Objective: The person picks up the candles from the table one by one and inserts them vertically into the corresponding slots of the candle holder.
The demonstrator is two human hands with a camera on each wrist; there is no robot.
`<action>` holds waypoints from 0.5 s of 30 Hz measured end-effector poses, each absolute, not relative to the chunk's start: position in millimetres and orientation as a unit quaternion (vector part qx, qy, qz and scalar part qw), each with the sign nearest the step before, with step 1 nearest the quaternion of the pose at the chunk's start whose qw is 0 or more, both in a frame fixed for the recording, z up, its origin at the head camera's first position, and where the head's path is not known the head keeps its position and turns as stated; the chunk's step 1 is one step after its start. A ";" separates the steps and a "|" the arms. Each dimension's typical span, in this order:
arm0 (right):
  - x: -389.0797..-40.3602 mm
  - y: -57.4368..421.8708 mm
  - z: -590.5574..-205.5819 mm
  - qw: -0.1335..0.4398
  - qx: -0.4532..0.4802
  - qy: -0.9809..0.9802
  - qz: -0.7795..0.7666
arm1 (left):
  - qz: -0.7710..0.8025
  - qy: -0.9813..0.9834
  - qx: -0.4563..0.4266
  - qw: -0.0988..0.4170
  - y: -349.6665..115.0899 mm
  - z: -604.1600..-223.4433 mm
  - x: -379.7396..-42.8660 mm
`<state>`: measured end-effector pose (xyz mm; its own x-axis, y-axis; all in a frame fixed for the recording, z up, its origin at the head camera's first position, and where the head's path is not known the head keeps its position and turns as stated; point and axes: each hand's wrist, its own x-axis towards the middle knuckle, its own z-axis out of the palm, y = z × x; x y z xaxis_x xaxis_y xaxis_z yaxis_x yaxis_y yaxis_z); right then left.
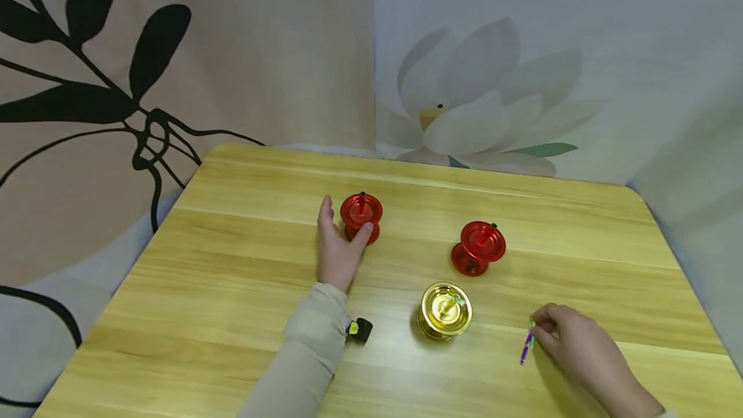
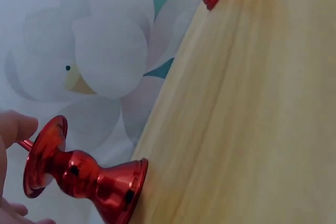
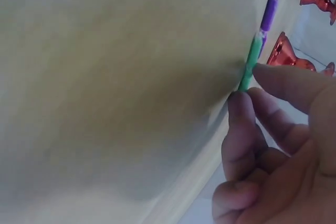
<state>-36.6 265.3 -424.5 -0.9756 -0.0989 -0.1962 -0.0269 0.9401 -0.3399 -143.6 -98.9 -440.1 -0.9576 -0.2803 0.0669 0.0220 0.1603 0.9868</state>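
A red metallic candle holder [image 1: 361, 210] stands at the back of the wooden table, a spike rising from its dish. My left hand [image 1: 340, 247] is spread about it, thumb over the base in the head view and the other fingers to its left. In the left wrist view the holder [image 2: 97, 177] stands with a digit close by its spike. At the right, my right hand [image 1: 580, 347] pinches a thin green candle-like stick [image 3: 251, 61] between thumb and fingertips. A similar purple stick [image 3: 269, 13] lies alongside, pointing away from the fingers; whether it is also gripped I cannot tell.
A second red candle holder [image 1: 483, 242] stands right of the first. Nearer, a gold candle holder [image 1: 432, 322] stands between the two hands. The wooden table [image 1: 203, 289] meets a wall with a printed flower [image 1: 493, 102] at the back. A small black device [image 1: 361, 331] sits at the left wrist.
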 end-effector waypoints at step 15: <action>-56.1 248.4 -422.4 0.083 -0.034 0.986 -0.141 | -0.637 -0.766 0.066 0.050 -97.5 -443.8 -157.0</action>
<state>-56.1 248.4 -422.4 -0.9838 -0.0914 -0.1540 -0.0445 0.9578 -0.2839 -157.0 -97.5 -443.8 -0.9862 -0.1651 -0.0085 -0.0384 0.1789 0.9831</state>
